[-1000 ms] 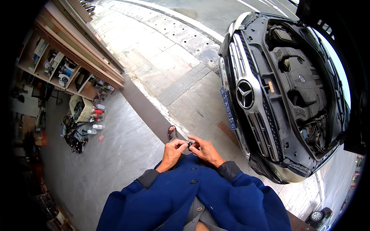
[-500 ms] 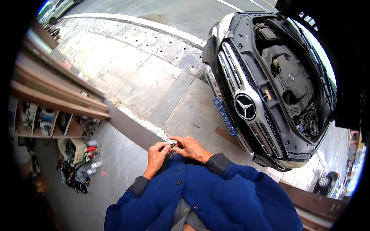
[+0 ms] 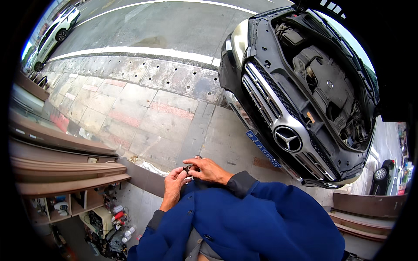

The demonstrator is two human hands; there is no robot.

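Observation:
Both hands meet in front of my blue jacket (image 3: 244, 217), close to my body. A small dark, ring-like piece (image 3: 187, 168) shows between them, too small to name surely. My left hand (image 3: 174, 182) is closed, its thumb and fingertips pinching this piece from the left. From the right, my right hand (image 3: 210, 171) reaches over it with bent fingers, thumb against the piece. Beyond them to the right stands a dark car (image 3: 283, 108) with its hood raised. Its engine cover (image 3: 324, 80) lies exposed behind the chrome grille (image 3: 263, 93).
A brown doorway sill (image 3: 146, 178) runs past my left side. Wooden shelves (image 3: 65, 213) stand at the lower left, with a cream bin (image 3: 102, 219) and assorted parts and bottles beside them. Paving (image 3: 143, 113) stretches to the road (image 3: 174, 26), where a white car (image 3: 54, 37) stands.
My view has tilted up and turned, bringing in more road and the white car. Both hands stay together at the small piece, with the right fingers now more spread over it.

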